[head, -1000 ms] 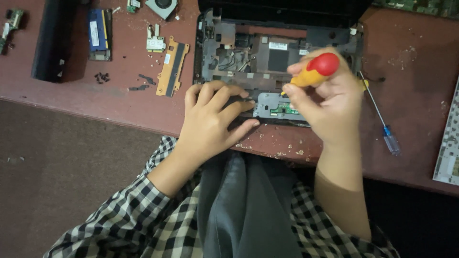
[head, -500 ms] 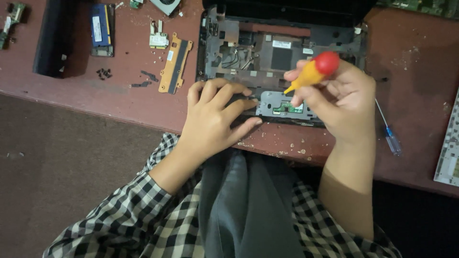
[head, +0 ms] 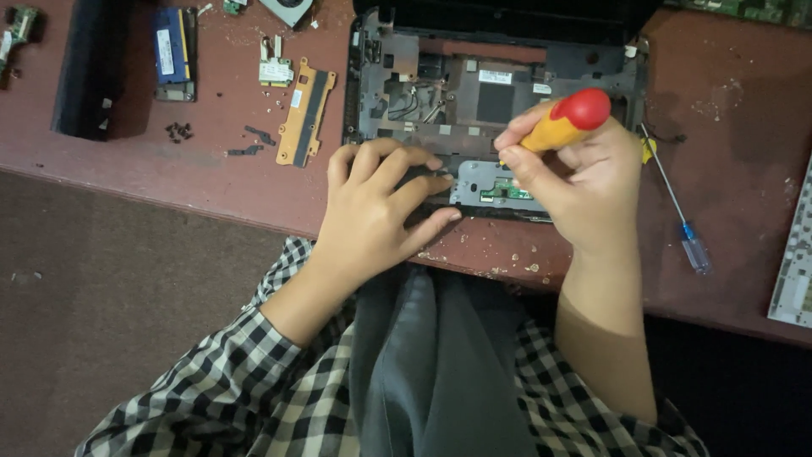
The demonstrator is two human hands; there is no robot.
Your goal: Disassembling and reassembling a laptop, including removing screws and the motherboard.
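An opened laptop base (head: 495,93) with its inner frame exposed lies on the reddish-brown table (head: 211,186). My left hand (head: 376,203) rests flat on the base's near left corner, fingers spread. My right hand (head: 579,182) grips a screwdriver with a yellow handle and red cap (head: 562,123), its tip pointing down into the base near a small green board (head: 503,188). The tip itself is hidden behind my fingers.
Left of the base lie an orange bracket (head: 304,114), a small metal part (head: 275,68), loose black screws (head: 179,131), a blue memory module (head: 172,42) and a long black bar (head: 89,68). A thin blue-handled screwdriver (head: 681,220) and a keyboard edge (head: 795,271) sit on the right.
My right hand with the screwdriver has shifted slightly up and right, turning the handle. My left hand stays on the base.
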